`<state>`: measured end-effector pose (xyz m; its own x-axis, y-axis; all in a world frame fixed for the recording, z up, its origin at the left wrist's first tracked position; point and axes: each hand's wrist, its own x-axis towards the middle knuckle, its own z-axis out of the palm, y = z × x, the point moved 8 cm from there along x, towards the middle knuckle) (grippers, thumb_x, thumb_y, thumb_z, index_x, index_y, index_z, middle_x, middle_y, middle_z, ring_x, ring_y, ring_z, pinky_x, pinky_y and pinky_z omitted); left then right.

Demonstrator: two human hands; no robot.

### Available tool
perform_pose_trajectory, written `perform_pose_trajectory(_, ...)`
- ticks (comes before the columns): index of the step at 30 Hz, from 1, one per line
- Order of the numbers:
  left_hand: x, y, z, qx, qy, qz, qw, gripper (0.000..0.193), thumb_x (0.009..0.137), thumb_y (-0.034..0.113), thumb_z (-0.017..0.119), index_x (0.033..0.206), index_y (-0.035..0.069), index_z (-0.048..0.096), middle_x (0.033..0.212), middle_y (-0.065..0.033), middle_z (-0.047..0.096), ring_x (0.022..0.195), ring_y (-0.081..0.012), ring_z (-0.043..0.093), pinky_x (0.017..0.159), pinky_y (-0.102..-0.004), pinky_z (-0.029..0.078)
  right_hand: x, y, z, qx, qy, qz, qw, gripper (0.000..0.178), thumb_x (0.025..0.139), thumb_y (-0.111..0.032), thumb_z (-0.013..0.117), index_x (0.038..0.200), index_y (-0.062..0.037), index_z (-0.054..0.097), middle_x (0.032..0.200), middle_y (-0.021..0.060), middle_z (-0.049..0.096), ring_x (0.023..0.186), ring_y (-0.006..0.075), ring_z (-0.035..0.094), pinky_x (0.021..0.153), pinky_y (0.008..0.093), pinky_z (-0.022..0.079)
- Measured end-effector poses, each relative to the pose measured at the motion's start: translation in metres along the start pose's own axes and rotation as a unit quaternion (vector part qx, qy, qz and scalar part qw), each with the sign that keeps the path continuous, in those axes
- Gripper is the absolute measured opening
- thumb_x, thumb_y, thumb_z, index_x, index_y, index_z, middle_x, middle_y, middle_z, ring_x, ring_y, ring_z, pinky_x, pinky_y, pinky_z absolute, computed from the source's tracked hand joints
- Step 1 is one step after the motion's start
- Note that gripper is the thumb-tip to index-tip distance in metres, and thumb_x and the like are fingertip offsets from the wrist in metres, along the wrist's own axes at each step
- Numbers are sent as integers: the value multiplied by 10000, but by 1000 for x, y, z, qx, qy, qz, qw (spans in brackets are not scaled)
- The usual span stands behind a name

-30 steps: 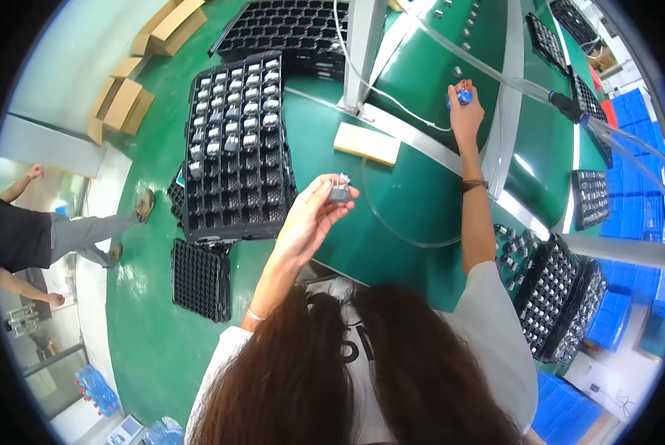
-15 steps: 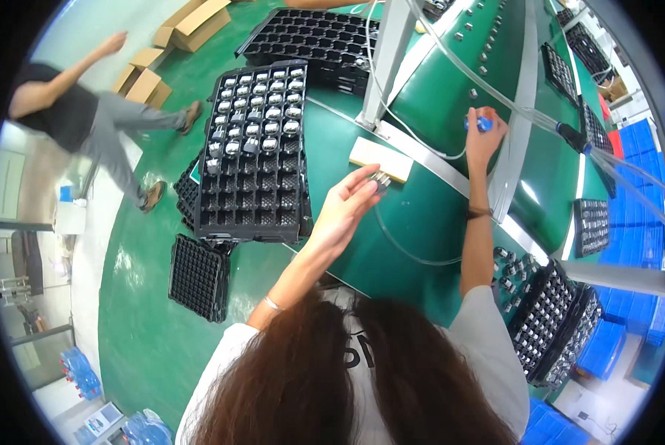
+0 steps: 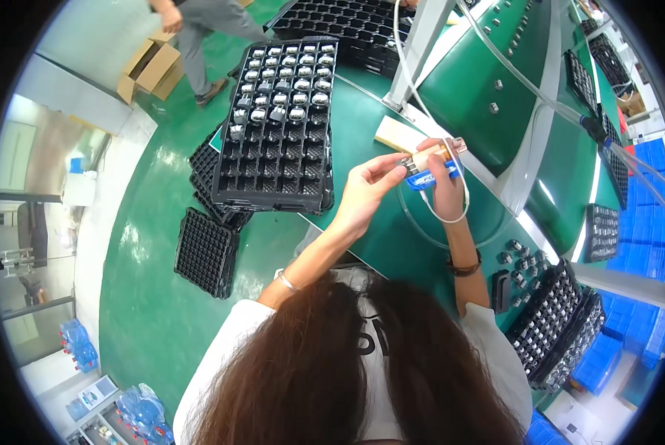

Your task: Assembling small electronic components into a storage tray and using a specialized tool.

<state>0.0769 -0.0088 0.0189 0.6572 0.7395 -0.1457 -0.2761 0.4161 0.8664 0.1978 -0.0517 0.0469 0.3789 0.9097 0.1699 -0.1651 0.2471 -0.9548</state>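
Observation:
My left hand [image 3: 373, 185] pinches a small silvery metal part [image 3: 409, 165] between thumb and fingers, just beyond the green bench edge. Close against it, my right hand [image 3: 444, 189] is wrapped round a blue hand tool [image 3: 427, 180], partly hidden by the fingers. A thin pale tube [image 3: 466, 196] loops beside that hand. At the right hand's far side a shiny piece [image 3: 459, 145] shows, too small to make out. Behind both hands lies a pale yellow block [image 3: 393, 135]. On the left, a black compartment tray [image 3: 273, 178] holds silvery parts in its far rows; its near rows look bare.
More black trays [image 3: 340, 30] stand beyond, and others [image 3: 206, 252] are stacked low at left. Loose metal parts [image 3: 522, 263] lie by a filled tray [image 3: 544, 311] at right. A metal post [image 3: 421, 59] rises from the bench [image 3: 366, 222]. Another person's legs [image 3: 199, 44] show at far left.
My right hand has come back from the green belt toward my left hand, bringing the blue tool. The view has shifted, and the other person has moved farther away.

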Motion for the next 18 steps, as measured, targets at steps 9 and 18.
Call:
perform_pose_trajectory(9, -4, 34, -33, 159, 64, 111, 979, 459, 837, 132, 653, 1242, -24, 506, 1128, -110, 595, 925, -126, 587, 806, -263, 478, 16, 21, 1, -85, 2, -13, 996, 139, 874, -113, 525, 973, -18, 545, 896, 46, 561, 802, 101, 510, 727, 231, 419)
perform_pose_trajectory(18, 14, 137, -123, 686, 162, 240, 668, 195, 784, 144, 661, 969, 83, 651, 939, -71, 621, 796, -208, 596, 740, -306, 479, 48, 35, -21, -454, 91, -109, 880, 355, 770, -258, 725, 956, 1, 568, 720, 180, 617, 618, 308, 617, 562, 343, 470)
